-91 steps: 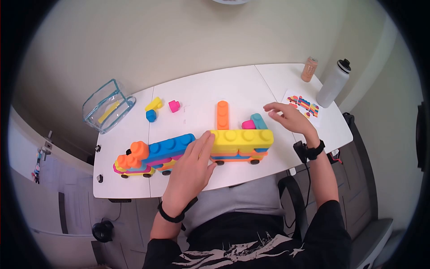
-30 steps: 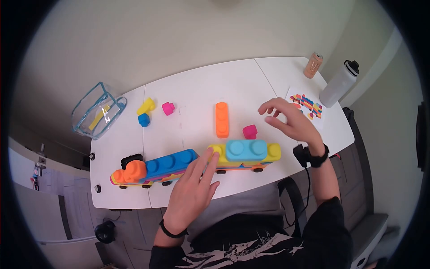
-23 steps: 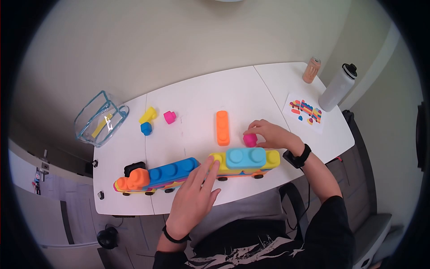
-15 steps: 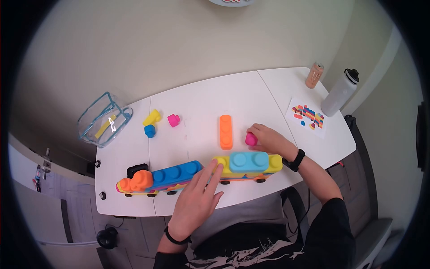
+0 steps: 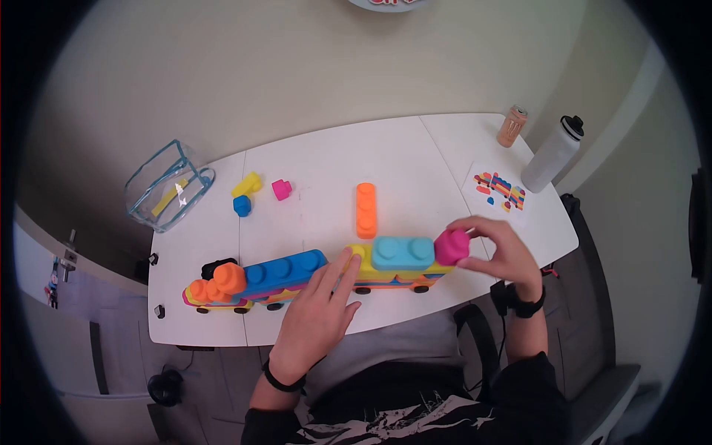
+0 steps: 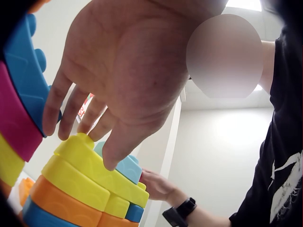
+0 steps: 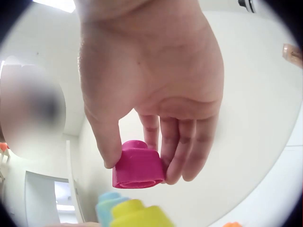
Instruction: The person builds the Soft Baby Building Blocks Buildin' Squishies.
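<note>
Between thumb and fingers my right hand (image 5: 508, 256) pinches a pink one-stud toy block (image 7: 137, 165). The pink block is just above the right end of a long yellow block (image 6: 102, 170), whose bare stud shows below it in the right wrist view. A light blue two-stud block (image 5: 403, 254) sits on the middle of that yellow block, the top of the rear wagon of a block train. My left hand (image 5: 315, 319) has its fingers straight, with fingertips on the yellow block's left end. Left of it stand a wagon topped by a long blue block (image 5: 285, 271) and an orange-topped front car (image 5: 228, 279).
A long orange block (image 5: 366, 211) lies behind the train. Farther left are a yellow block (image 5: 248, 185), a small blue block (image 5: 242, 206) and another pink block (image 5: 281, 190). A clear bag (image 5: 169, 185), picture sheet (image 5: 500, 191), can (image 5: 512, 126) and bottle (image 5: 552, 156) stand or lie around.
The light blue block has come to sit on the yellow block. My right hand has picked the pink block off the table and brought it over the wagon's right end. The left hand stays put.
</note>
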The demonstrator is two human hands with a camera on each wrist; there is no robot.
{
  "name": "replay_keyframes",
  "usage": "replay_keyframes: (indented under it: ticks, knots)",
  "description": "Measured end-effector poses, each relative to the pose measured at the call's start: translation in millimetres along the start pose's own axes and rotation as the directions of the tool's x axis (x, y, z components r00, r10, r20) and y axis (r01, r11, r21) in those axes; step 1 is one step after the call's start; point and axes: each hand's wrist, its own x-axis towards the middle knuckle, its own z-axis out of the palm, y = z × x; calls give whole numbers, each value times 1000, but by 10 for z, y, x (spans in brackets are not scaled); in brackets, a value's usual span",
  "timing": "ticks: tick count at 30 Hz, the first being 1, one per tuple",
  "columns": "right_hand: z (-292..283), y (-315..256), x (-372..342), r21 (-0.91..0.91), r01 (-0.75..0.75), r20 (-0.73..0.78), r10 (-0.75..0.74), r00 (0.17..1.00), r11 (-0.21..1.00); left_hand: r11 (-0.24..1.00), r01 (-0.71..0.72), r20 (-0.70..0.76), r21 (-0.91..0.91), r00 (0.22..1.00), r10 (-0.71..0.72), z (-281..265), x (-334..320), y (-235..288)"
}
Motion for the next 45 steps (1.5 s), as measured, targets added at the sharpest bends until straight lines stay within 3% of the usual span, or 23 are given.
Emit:
replay_keyframes:
  ticks: [3,5,9,18,23,25,27,30,34,40,45]
  knots:
    - [184,-120,-85,-68,-4,-49,1,999,998,999,25,8,-24,1000,-25,-8,-11,-6]
    - [252,-159,-100,-195,56,-85,-73,994,979,997,31,20,-71,999,-29,-34,22,-30]
    - [315,-20,-96,-251,33,-116,-64,991,967,999,39,-1,-33,999,-39,25,25,-13]
    - [260,81,-7,-318,53,-74,-81,994,947,996,67,-41,59,997,-65,70,-47,82]
    - [182,188,88,-369,111,-30,-131,991,923,999,-31,15,23,999,31,-208,-216,281]
    - [176,209,129,-304,-6,-75,-17,997,953,997,-57,4,47,998,57,-258,-275,288]
    - [162,224,140,-307,13,-62,-34,997,951,987,-164,61,4,985,163,-293,-339,259]
    - [116,242,117,-301,-6,-61,-14,998,954,976,-214,60,-45,974,217,-320,-423,202]
    - [-86,226,6,-391,-59,-59,39,997,918,982,-180,45,-52,982,183,-415,-542,112]
    - [-437,320,-138,-324,-165,-84,145,986,931,979,-197,-3,-59,980,197,-465,-641,4]
    - [-588,352,-302,-314,-197,-97,175,980,929,985,-152,48,-86,986,157,-478,-631,-44]
